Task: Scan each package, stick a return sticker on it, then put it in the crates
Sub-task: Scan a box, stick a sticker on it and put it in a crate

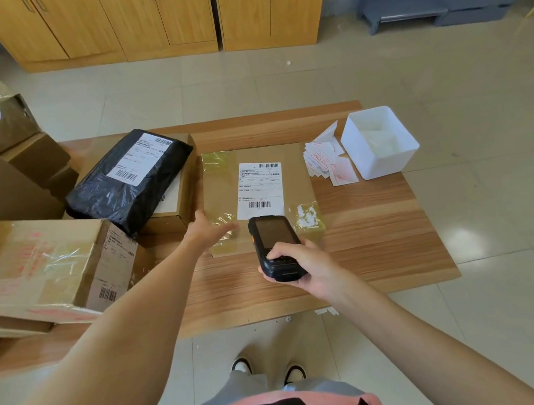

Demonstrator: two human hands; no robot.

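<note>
Your right hand (294,261) grips a black handheld scanner (272,247), its head aimed toward 12 o'clock at the white shipping label (260,188) on a flat brown package (292,172) lying mid-tabletop (379,222). Your left hand (207,231) rests with fingers straight on the package's near-left corner, holding nothing. At 2 o'clock from the package, a heap of red-printed return stickers (326,161) lies just beside a white plastic bin (377,143). At 9 o'clock, a black poly bag (125,181) rests atop a cardboard box (175,210).
</note>
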